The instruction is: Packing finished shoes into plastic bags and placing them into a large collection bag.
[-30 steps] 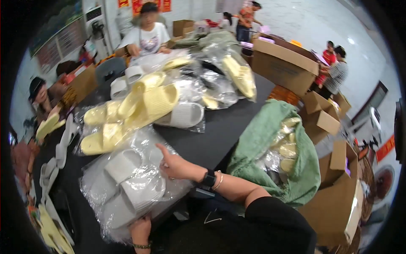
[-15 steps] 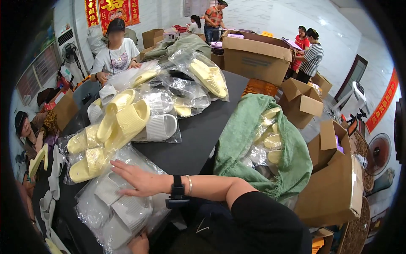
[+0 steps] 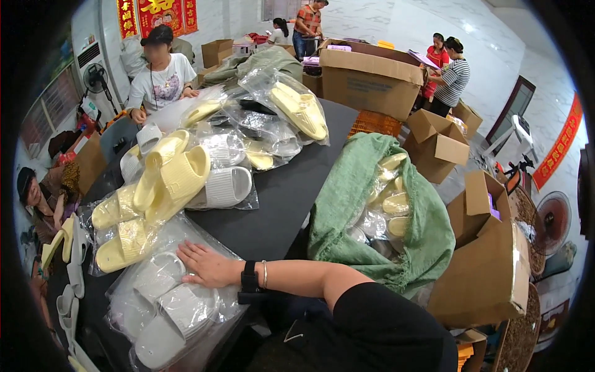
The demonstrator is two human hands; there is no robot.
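Note:
A pair of light grey slide slippers (image 3: 180,308) lies in a clear plastic bag (image 3: 186,232) at the table's near left edge. My right hand (image 3: 209,265) rests flat on that bag, fingers stretched out, beside the slippers' straps; it grips nothing. On its wrist are a dark band and a bangle. My left hand is out of sight. Just beyond the bag are bagged pale yellow slippers (image 3: 126,243), with another yellow pair (image 3: 176,180) piled against them. A bagged grey slipper (image 3: 223,188) lies to their right.
The dark table (image 3: 266,226) carries more bagged slippers (image 3: 297,110) farther back. Loose grey slippers (image 3: 67,304) line its left edge. Right of me stand a green sack (image 3: 427,232) of bagged slippers and a large carton (image 3: 477,273). A person in white (image 3: 162,84) sits across the table.
My right hand has shifted slightly right across the bag. The grey slippers show more plainly from above. My left hand, at the bag's near end before, has left the view.

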